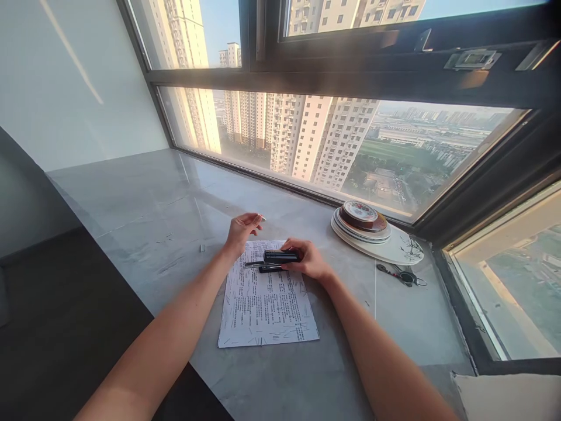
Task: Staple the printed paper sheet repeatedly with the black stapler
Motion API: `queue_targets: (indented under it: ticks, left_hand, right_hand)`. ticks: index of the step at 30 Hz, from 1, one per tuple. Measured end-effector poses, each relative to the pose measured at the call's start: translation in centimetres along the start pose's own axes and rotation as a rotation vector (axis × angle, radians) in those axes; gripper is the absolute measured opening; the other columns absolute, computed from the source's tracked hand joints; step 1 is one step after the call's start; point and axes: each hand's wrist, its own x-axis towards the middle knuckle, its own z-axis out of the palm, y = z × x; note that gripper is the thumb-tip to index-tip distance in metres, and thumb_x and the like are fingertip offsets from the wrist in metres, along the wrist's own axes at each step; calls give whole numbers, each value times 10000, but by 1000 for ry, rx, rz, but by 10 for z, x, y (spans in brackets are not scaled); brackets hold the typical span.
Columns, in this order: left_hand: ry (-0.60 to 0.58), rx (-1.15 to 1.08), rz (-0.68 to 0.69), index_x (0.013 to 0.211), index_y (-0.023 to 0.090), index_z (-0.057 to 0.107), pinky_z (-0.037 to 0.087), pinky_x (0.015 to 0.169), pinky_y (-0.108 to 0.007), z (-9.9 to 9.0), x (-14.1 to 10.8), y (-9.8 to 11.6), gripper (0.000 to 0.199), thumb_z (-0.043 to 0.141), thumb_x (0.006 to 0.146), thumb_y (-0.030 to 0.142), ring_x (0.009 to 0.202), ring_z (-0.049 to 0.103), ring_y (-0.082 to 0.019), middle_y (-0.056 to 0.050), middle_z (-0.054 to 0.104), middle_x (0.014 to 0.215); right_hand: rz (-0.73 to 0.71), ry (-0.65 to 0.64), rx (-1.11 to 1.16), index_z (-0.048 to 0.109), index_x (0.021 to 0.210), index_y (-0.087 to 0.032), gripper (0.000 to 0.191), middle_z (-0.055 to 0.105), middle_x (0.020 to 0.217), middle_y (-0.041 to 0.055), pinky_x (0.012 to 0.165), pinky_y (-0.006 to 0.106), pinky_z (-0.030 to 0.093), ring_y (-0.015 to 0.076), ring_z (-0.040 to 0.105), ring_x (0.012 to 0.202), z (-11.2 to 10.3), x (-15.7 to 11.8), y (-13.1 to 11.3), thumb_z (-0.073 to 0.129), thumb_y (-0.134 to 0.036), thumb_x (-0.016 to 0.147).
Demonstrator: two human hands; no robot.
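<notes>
A printed sheet of paper lies on the grey stone sill, with thin dark marks or slivers scattered over it. My right hand is wrapped round a black stapler above the sheet's upper part; its top and lower arms stand apart, with a thin metal strip between them. My left hand is raised just beyond the sheet's upper left edge, its thumb and forefinger pinched on a small pale piece too small to name.
Stacked plates stand on a white board by the window at the right. Keys lie in front of them. A small bit rests left of the sheet. The sill's edge drops off at the left.
</notes>
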Motion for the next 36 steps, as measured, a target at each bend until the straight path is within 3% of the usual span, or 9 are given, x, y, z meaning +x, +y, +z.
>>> queue_targets:
  ticks: [9,16,19,23,25,27,31,33,36]
  left_hand:
    - [-310,213,52,830,184,731,484,536,-265,14,-16,10,342,846,670,463,636,637,-171,-50,720,732]
    - [-294,196,52,790,172,726,539,648,-328,17,-15,6,340,815,708,490,679,676,-210,-71,727,719]
    - [-278,292,83,868,188,734,534,687,-338,14,-14,12,334,725,799,515,702,689,-226,-75,735,742]
    - [175,813,64,873,225,720,495,771,-389,-22,-5,30,246,635,865,457,798,689,-296,-89,722,732]
    - [400,1099,-119,855,206,708,480,802,-450,-54,0,39,217,656,828,414,938,671,-381,-156,735,862]
    - [513,1253,-337,918,170,691,480,793,-488,-86,4,45,284,676,794,425,1024,641,-436,-234,712,1011]
    - [339,1354,-657,956,178,657,503,778,-449,-127,8,43,426,831,603,343,1091,622,-428,-226,692,1085]
    - [221,1368,-682,921,204,650,509,761,-421,-132,8,37,427,850,548,261,1051,648,-399,-173,712,1034]
    - [184,1329,-645,906,222,655,511,689,-396,-127,7,28,368,815,575,235,820,708,-334,-134,722,990]
  right_hand:
    - [-98,12,-44,700,1173,-250,471,583,1344,76,978,387,461,252,572,1174,-1,4,-13,465,-598,960]
    - [-52,124,-56,689,1223,-260,392,674,1209,57,883,337,486,211,632,1013,2,6,-5,524,-502,962]
    - [-9,266,-128,725,1151,-245,347,715,1109,58,866,339,476,215,630,978,1,7,4,548,-461,946]
    - [213,630,-306,753,1080,-194,339,731,991,105,849,388,474,256,618,947,-1,8,25,537,-380,897]
    - [260,691,-386,756,1062,-179,332,729,953,111,855,408,476,266,611,921,-2,9,37,567,-314,824]
    - [228,707,-438,760,1012,-180,318,730,970,110,868,411,475,268,601,925,-3,8,47,569,-267,773]
    - [198,734,-483,762,910,-175,283,726,993,122,870,414,472,257,599,879,-4,8,53,553,-224,727]
    - [211,726,-489,762,907,-172,298,722,983,119,864,412,471,253,602,864,-4,9,49,538,-206,714]
    - [241,695,-447,759,890,-184,324,712,944,88,793,368,480,222,607,795,-3,9,41,481,-184,724]
